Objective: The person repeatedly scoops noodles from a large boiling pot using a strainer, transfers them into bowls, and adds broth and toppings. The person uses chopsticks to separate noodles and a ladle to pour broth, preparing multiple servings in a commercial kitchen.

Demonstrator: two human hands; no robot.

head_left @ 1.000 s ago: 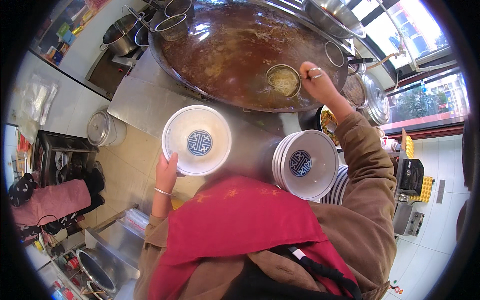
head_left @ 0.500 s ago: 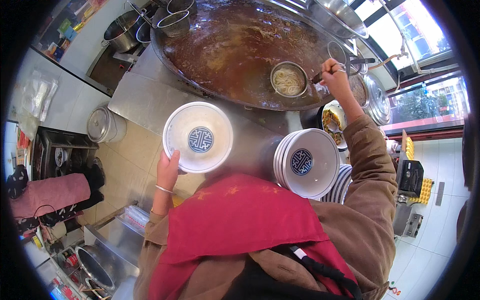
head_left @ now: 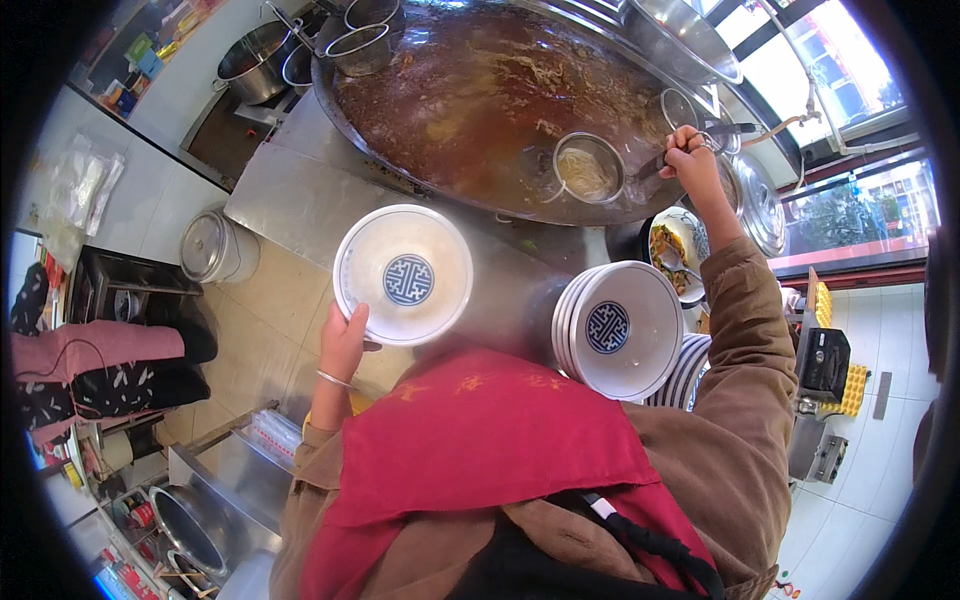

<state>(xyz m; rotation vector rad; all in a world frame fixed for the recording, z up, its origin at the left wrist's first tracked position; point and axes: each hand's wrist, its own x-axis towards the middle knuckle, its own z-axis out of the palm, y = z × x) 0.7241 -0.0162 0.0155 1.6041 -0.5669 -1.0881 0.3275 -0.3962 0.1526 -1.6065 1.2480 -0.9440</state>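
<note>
My left hand (head_left: 345, 341) grips the rim of a white bowl (head_left: 440, 250) with a blue medallion inside; the bowl looks empty and is held in front of the steel counter edge. My right hand (head_left: 690, 160) is wrapped round the dark handle of a strainer (head_left: 558, 172), whose deep basket hangs over the near right part of a huge pan of brown broth (head_left: 480, 110). Pale noodles (head_left: 582, 174) lie in the basket. Below my right forearm stands a tilted stack of matching white bowls (head_left: 650, 320), beside striped bowls (head_left: 690, 370).
A bowl of chopped vegetables with a spoon (head_left: 665, 245) stands by the pan's right rim. Other strainers (head_left: 360, 50) rest at the pan's far left. A steel pot (head_left: 255, 70) and a lidded white bucket (head_left: 217, 248) stand left, a large steel basin (head_left: 680, 40) far right.
The strainer basket has tipped and dipped lower, so liquid now shows around the noodles. My right hand has shifted slightly right. The left hand still holds the bowl at about the same place.
</note>
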